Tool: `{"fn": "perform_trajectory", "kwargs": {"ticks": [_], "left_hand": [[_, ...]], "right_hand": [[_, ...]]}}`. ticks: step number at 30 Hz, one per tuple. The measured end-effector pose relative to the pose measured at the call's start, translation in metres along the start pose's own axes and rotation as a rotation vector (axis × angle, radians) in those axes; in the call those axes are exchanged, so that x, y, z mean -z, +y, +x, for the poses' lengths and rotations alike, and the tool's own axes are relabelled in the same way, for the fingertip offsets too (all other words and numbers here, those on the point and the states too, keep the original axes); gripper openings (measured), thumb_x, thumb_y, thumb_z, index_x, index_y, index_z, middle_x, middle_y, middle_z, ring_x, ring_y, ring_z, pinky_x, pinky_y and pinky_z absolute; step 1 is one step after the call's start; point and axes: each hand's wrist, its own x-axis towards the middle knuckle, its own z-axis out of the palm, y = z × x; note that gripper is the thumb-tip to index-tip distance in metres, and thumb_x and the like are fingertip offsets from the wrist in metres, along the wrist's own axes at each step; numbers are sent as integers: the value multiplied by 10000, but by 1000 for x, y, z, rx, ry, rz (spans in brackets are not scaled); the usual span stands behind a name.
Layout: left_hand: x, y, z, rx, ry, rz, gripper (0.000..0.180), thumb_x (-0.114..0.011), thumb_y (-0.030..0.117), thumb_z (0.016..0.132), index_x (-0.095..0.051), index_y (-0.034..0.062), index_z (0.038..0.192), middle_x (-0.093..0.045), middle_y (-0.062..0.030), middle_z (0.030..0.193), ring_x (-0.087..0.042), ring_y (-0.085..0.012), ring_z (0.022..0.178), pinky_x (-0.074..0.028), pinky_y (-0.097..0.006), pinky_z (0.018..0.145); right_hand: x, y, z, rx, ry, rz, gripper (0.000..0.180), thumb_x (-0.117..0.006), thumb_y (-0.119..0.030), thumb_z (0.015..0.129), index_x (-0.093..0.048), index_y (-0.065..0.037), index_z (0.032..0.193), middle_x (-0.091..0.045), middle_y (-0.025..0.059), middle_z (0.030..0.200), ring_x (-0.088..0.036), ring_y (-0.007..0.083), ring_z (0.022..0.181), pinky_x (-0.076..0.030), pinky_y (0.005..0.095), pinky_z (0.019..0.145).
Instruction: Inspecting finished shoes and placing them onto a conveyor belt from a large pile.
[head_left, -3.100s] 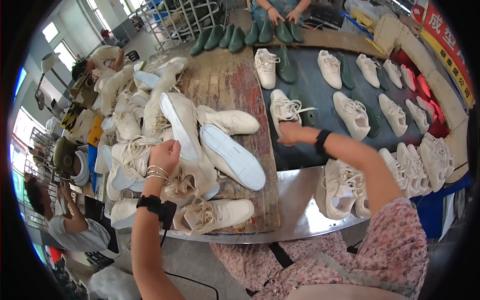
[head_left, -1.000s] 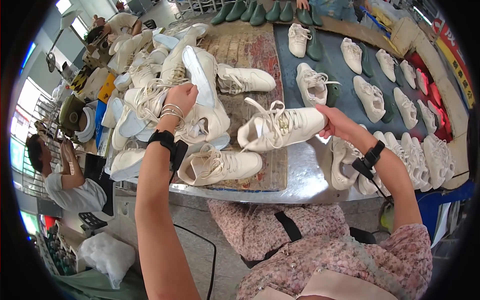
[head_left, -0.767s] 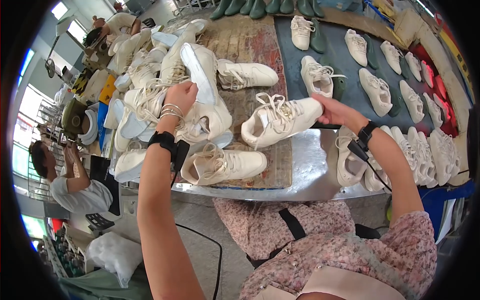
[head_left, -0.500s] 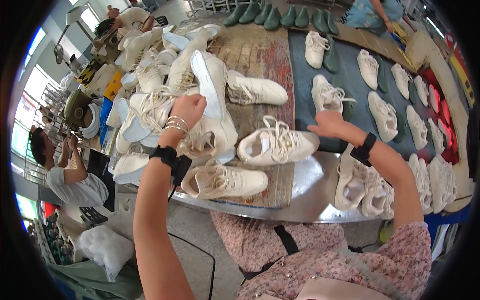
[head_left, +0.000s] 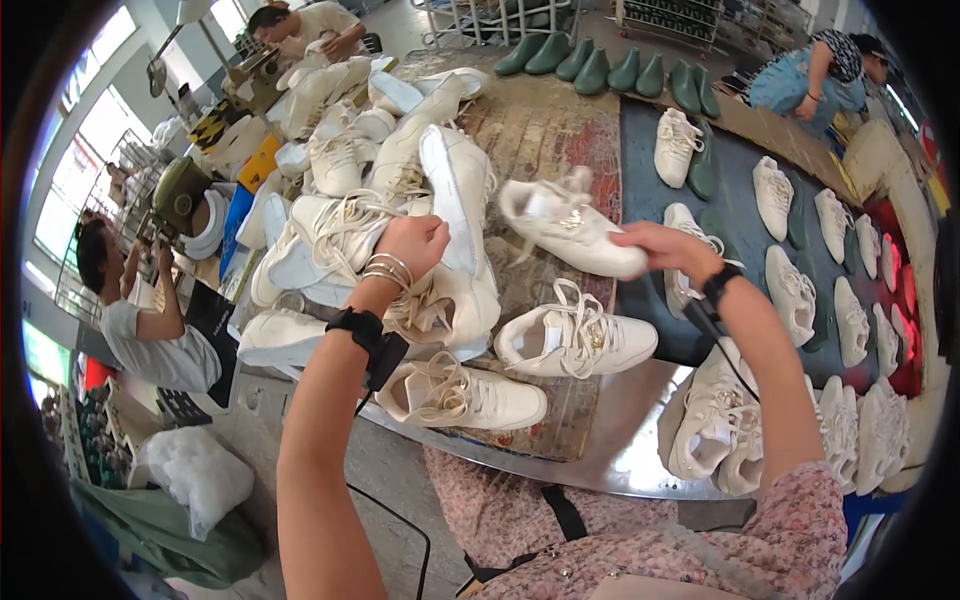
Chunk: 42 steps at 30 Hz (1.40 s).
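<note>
My right hand (head_left: 672,252) is closed on the toe of a cream sneaker (head_left: 572,226), holding it tilted over the worn wooden board. Its laces are smeared by motion. My left hand (head_left: 412,245) is curled closed over the heap, beside a cream sneaker with loose laces (head_left: 340,235); its fingertips are hidden, so I cannot tell what they grip. Just right of that hand, a shoe with a pale blue sole (head_left: 448,190) leans on the pile. Nearer me, two laced sneakers lie on the board: one toe-right (head_left: 582,342), another below it (head_left: 470,393).
To the right, a dark belt (head_left: 735,235) carries rows of cream sneakers and green shoe lasts. More lasts (head_left: 590,70) line the far edge. Sneakers (head_left: 715,420) crowd the near right metal edge. Co-workers sit at the left (head_left: 155,320), far left and far right.
My right hand has left the near sneaker and now grips the one lying farther back, lifted and turned. My left hand stays by the heap. The whole view has shifted.
</note>
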Motion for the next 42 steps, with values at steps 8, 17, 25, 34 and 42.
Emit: {"fn": "perform_trajectory", "kwargs": {"ticks": [8, 17, 25, 34, 42], "left_hand": [[-6, 5, 8, -48, 32, 47, 260, -558, 259, 827, -647, 19, 780, -597, -190, 623, -591, -367, 594, -484, -406, 606], [-4, 0, -4, -64, 68, 92, 261, -548, 264, 826, -668, 38, 774, -622, -184, 654, -617, -376, 639, -510, -415, 646], [-13, 5, -2, -95, 134, 42, 245, -565, 246, 835, -656, 35, 749, -601, -189, 615, -597, -378, 580, -495, -414, 585], [-24, -3, -1, -124, 160, 94, 228, -576, 237, 838, -647, 48, 731, -600, -182, 618, -592, -383, 597, -486, -435, 573], [-32, -3, 7, -138, 147, 68, 251, -576, 231, 834, -606, 46, 668, -573, -170, 562, -570, -379, 532, -471, -446, 530]], "right_hand": [[-8, 43, -15, -88, -62, -73, 488, -537, -408, 934, -529, -73, 1290, -605, 81, 1206, -624, 202, 1026, -551, 390, 773], [-51, -58, 45, 380, 340, -1407, 526, -644, -519, 803, -660, 5, 838, -625, 110, 760, -602, 235, 701, -505, 334, 688], [-164, -86, 153, 366, 173, 138, 676, -812, -357, 721, -507, -26, 1225, -600, 134, 1089, -583, 227, 981, -498, 374, 824], [-147, -165, 87, 830, 240, 82, 740, -822, -156, 691, -436, -59, 1315, -594, 82, 1182, -579, 192, 1048, -479, 330, 895], [-24, -145, 86, 691, 932, -1173, 1111, -838, -406, 514, -275, -260, 1461, -435, 188, 1219, -443, 382, 1147, -385, 428, 970]]}}
